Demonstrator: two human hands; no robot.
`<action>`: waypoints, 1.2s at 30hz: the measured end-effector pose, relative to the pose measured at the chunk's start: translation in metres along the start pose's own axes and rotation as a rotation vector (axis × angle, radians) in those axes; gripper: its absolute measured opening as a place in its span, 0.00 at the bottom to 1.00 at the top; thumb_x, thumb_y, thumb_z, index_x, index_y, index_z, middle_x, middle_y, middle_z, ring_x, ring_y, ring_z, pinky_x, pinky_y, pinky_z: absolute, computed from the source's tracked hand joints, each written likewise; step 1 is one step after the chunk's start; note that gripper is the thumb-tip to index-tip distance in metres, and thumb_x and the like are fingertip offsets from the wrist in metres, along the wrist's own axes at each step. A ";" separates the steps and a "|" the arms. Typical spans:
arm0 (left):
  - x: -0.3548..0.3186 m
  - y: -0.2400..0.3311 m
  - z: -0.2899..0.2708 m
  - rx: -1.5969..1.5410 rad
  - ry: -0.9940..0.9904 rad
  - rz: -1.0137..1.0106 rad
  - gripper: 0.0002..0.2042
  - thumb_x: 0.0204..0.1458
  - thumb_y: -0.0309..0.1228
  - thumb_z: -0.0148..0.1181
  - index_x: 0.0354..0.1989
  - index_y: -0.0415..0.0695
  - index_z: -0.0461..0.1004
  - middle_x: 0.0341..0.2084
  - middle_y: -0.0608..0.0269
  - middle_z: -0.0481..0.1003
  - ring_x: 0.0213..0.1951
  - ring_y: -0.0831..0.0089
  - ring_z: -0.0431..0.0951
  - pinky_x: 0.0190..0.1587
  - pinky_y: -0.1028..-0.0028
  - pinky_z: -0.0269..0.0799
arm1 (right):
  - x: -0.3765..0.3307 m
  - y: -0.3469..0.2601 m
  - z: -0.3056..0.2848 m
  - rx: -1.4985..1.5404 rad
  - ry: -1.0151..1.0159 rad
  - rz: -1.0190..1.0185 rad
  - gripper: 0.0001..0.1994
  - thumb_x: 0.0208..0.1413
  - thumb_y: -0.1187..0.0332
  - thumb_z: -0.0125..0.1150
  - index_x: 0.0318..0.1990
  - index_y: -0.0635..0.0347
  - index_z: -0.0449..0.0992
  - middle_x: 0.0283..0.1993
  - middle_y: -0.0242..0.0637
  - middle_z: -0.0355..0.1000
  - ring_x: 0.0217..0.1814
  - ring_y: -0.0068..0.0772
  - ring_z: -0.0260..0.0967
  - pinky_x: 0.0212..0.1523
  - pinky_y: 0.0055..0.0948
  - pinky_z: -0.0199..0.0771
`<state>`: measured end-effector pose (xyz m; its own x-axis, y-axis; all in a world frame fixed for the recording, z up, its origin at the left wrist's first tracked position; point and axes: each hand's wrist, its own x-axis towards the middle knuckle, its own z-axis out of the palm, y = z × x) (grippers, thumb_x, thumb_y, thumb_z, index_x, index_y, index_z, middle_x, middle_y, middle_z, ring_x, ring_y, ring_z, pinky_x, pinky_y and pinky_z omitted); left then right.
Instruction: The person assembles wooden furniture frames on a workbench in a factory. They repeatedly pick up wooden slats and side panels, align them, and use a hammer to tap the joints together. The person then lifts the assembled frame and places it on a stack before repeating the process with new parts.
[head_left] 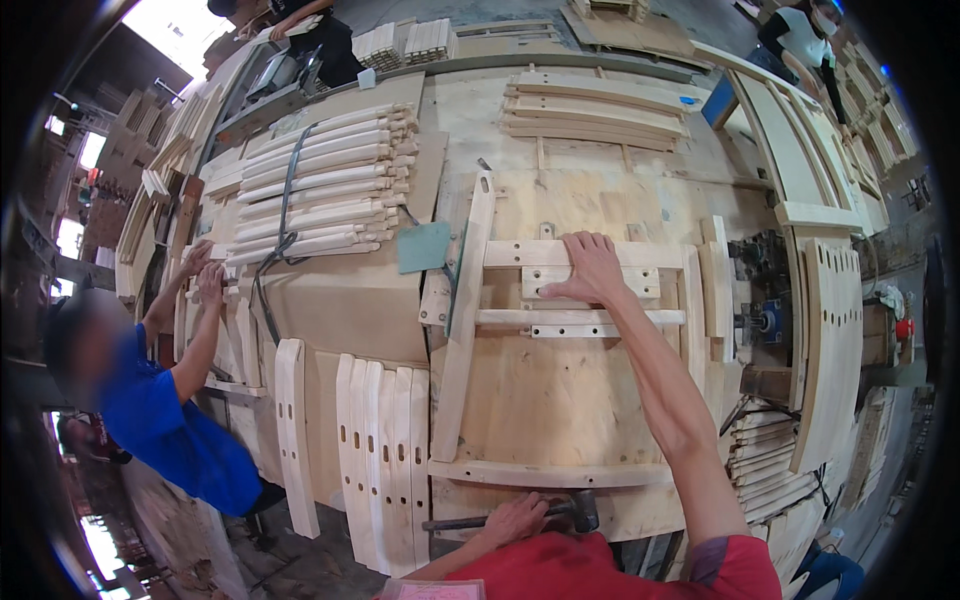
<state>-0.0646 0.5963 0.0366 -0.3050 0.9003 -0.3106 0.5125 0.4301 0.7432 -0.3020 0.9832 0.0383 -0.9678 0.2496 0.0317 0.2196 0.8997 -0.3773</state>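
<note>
My right hand (594,268) lies with thumb and fingers spread on a pale wooden frame, pressing across its upper rail (640,256) and a short drilled block (640,283) just below. A thin crosspiece (490,317) runs beneath that block. Along the left side stands a slanted wooden post (465,340), with a shorter upright (692,310) on the right. Near my body, my left hand (515,520) is closed around the handle of a hammer (586,511), whose dark head points right. A long wooden bar (560,474) lies just beyond the hammer.
A strapped stack of wooden rails (320,185) sits at the left. Several slotted posts (380,440) lean at the near left. A blue-shirted person (170,410) handles wood there. More rails (590,110) lie at the back, and a machine (765,315) stands at the right.
</note>
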 end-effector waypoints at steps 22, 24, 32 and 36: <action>0.040 0.059 -0.113 -0.834 0.633 -0.540 0.08 0.67 0.31 0.56 0.44 0.40 0.74 0.18 0.71 0.69 0.18 0.83 0.67 0.20 0.79 0.62 | -0.007 0.009 0.000 0.125 0.019 -0.004 0.54 0.31 0.31 0.74 0.62 0.62 0.69 0.60 0.42 0.68 0.69 0.44 0.59 0.73 0.44 0.49; 0.056 0.057 -0.141 -0.741 0.727 -0.562 0.11 0.68 0.33 0.53 0.48 0.37 0.72 0.19 0.70 0.71 0.18 0.84 0.67 0.19 0.80 0.62 | -0.007 0.011 0.002 0.147 0.056 -0.011 0.54 0.31 0.32 0.74 0.62 0.63 0.69 0.61 0.42 0.68 0.69 0.44 0.58 0.74 0.44 0.49; 0.158 0.081 -0.303 -0.598 1.465 0.304 0.16 0.69 0.40 0.50 0.50 0.38 0.67 0.26 0.61 0.68 0.22 0.70 0.70 0.24 0.71 0.68 | -0.011 0.016 0.008 0.196 0.151 -0.002 0.43 0.43 0.36 0.69 0.59 0.62 0.72 0.58 0.41 0.69 0.66 0.42 0.60 0.72 0.46 0.50; 0.176 -0.048 -0.241 0.536 0.964 -0.641 0.18 0.71 0.41 0.44 0.35 0.39 0.69 0.22 0.50 0.67 0.25 0.54 0.71 0.33 0.56 0.69 | -0.008 -0.017 0.011 0.153 0.130 -0.101 0.41 0.47 0.35 0.66 0.59 0.61 0.72 0.58 0.43 0.70 0.64 0.43 0.62 0.71 0.46 0.52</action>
<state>-0.3361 0.7180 0.0891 -0.9583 0.2061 0.1980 0.2482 0.9437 0.2188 -0.2998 0.9619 0.0345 -0.9580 0.2134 0.1916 0.0912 0.8600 -0.5020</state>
